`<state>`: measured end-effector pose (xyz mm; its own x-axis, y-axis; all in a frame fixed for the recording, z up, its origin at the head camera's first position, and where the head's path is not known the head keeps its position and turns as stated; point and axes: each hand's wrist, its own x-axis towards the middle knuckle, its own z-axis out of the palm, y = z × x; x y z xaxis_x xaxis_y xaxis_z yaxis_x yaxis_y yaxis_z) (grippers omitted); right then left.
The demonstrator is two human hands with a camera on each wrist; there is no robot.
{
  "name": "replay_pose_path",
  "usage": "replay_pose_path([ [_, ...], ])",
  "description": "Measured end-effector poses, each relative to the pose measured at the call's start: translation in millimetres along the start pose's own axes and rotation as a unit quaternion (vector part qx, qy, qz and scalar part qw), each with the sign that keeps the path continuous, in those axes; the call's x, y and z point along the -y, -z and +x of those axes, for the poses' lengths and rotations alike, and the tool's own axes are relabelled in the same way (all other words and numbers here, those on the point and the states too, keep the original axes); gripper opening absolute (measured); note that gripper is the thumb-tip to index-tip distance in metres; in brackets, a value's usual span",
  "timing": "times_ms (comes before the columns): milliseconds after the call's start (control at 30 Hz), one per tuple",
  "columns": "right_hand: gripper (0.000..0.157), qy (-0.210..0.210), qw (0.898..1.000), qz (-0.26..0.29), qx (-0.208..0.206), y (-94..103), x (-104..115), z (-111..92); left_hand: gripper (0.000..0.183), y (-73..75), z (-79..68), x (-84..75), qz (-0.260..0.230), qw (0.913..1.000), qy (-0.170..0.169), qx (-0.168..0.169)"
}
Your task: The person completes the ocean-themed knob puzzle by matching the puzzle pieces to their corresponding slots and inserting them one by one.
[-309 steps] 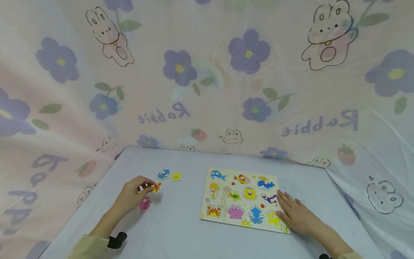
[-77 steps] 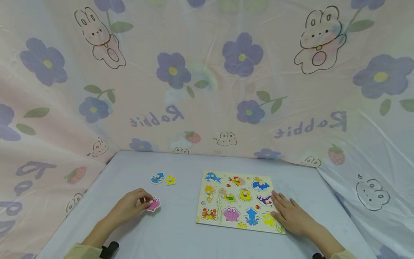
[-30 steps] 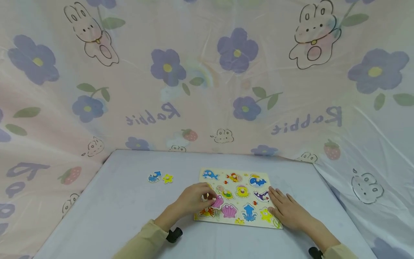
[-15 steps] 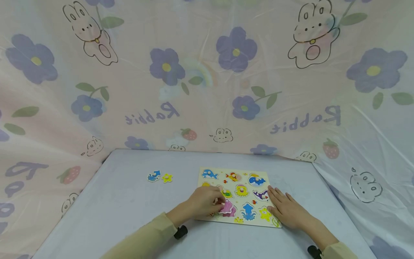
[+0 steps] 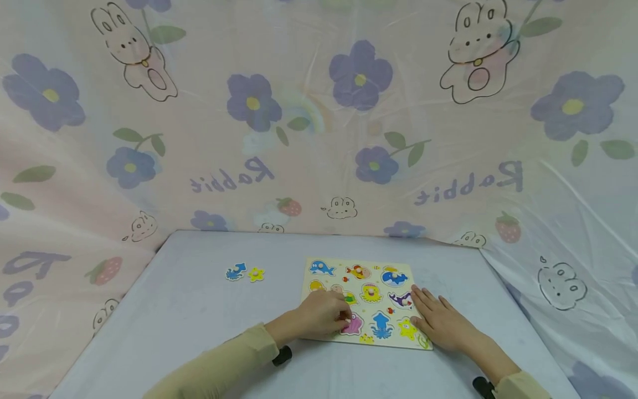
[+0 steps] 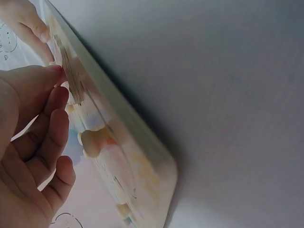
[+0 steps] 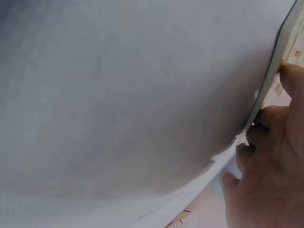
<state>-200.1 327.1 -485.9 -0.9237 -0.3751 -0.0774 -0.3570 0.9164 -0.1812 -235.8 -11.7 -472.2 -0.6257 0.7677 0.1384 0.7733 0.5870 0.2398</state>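
My left hand [image 5: 323,313] pinches the pink shell puzzle piece [image 5: 354,325] over the shell picture at the front of the cream puzzle board [image 5: 392,342]. From the left wrist, the piece [image 6: 71,78] shows edge-on, tilted close over the board, held between thumb and forefinger. The left hand covers the crab piece and part of the turtle. My right hand [image 5: 443,321] lies with straight fingers along the board's right edge, fingertips on it. To the right of the shell, the board bears a blue squid picture [image 5: 382,325] and a yellow starfish picture [image 5: 407,329].
A loose blue squid piece [image 5: 236,271] and a loose yellow starfish piece [image 5: 256,274] lie on the white table [image 5: 199,321], left of the board. Several knobbed sea-animal pieces sit in the board, such as an octopus [image 5: 371,293]. A printed curtain [image 5: 309,166] hangs behind.
The left hand set the crab in the board, then picked up the shell from the table at left and carried it right, down onto its picture. The right hand stayed at the board's edge.
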Motion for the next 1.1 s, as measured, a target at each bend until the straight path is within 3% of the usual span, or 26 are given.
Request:
replay_pose_path([
  [700,0.071,-0.004,1.000,-0.004,0.002,-0.1,-0.2,1.0,0.009,-2.5,4.5,0.2,-0.013,0.9995,0.024,0.014],
  [1100,0.071,-0.005,1.000,0.008,0.006,2.9,4.0,-0.9,0.006,-3.7,3.6,-1.4,-0.016,0.9996,0.014,0.021],
])
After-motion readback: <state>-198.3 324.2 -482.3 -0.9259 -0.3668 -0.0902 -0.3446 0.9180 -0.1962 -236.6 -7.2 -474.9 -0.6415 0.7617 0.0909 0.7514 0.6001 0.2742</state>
